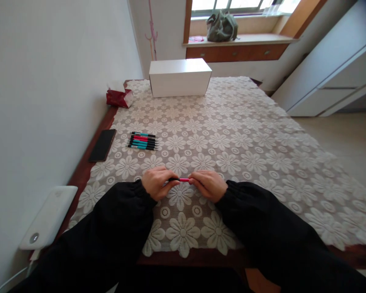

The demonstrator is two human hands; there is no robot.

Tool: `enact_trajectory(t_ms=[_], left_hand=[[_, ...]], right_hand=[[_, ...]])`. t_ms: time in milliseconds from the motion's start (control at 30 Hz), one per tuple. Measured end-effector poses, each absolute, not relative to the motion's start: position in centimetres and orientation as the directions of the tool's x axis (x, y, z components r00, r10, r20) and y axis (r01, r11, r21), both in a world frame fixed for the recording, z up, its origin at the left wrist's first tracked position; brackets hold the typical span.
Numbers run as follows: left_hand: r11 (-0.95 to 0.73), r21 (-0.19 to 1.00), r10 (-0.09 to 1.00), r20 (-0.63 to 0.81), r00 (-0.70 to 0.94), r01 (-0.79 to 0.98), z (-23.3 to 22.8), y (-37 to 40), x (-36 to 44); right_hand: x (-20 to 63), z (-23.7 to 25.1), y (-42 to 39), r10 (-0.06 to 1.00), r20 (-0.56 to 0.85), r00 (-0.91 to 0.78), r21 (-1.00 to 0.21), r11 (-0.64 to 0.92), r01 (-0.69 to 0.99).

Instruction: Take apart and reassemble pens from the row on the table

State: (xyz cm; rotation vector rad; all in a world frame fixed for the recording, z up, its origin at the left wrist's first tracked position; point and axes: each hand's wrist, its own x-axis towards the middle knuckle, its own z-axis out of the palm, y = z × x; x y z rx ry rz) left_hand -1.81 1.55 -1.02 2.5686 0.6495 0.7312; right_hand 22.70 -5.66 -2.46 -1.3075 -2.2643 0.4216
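A pink and black pen (184,180) is held level between my two hands, just above the lace tablecloth near the front of the table. My left hand (157,182) pinches its black end. The fingers of my right hand (208,185) are closed on the pink end, hiding its tip. Ahead and to the left, several pens (142,141) lie side by side in a row, some teal and some red, all with black grips pointing right. Whether the held pen is whole or in two parts, I cannot tell.
A flower-patterned lace cloth (228,165) covers the table. Along the left edge are a black phone (103,145), a red tissue pack (119,98) and a white device with a cable (49,217). A long white box (180,79) stands at the far end.
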Motion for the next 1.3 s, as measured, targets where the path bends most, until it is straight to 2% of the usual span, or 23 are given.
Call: enact_trajectory(t_ms=[167,300,400,633,867,1033,1167,1300], left_hand=[[-0.793,0.483,0.546,0.295,0.784,0.371,-1.5,1.9,-1.7],[-0.733,0.56,0.606,0.281,0.744,0.386,-1.6,2.0,-1.6],[-0.712,0.59,0.625,0.287,0.726,0.38,-1.5,1.8,-1.5],[-0.755,0.553,0.573,0.295,0.764,0.352,-2.0,2.0,-1.5],[-0.709,0.616,0.598,0.268,0.755,0.343,-1.2,1.6,-1.4],[-0.741,0.544,0.585,0.235,0.776,0.393,-1.3,1.6,-1.4],[-0.707,0.615,0.597,0.254,0.761,0.349,-1.1,1.6,-1.3],[-0.748,0.561,0.572,0.273,0.773,0.355,-0.8,1.4,-1.4]], right_hand=[[22.5,-2.1,-5.6,0.837,0.328,-0.438,-0.439,0.545,0.714],[22.5,-2.3,-5.6,0.877,0.33,-0.349,-0.471,0.473,0.744],[22.6,-2.3,-5.7,0.9,0.294,-0.323,-0.452,0.429,0.782],[22.3,-1.7,-5.8,0.867,0.303,-0.396,-0.424,0.495,0.758],[22.3,-1.8,-6.2,0.894,0.256,-0.368,-0.414,0.446,0.794],[21.9,-1.0,-6.6,0.893,0.248,-0.376,-0.388,0.448,0.806],[22.0,-1.0,-6.4,0.902,0.22,-0.372,-0.439,0.432,0.788],[21.9,-1.1,-6.5,0.9,0.241,-0.363,-0.454,0.435,0.778]])
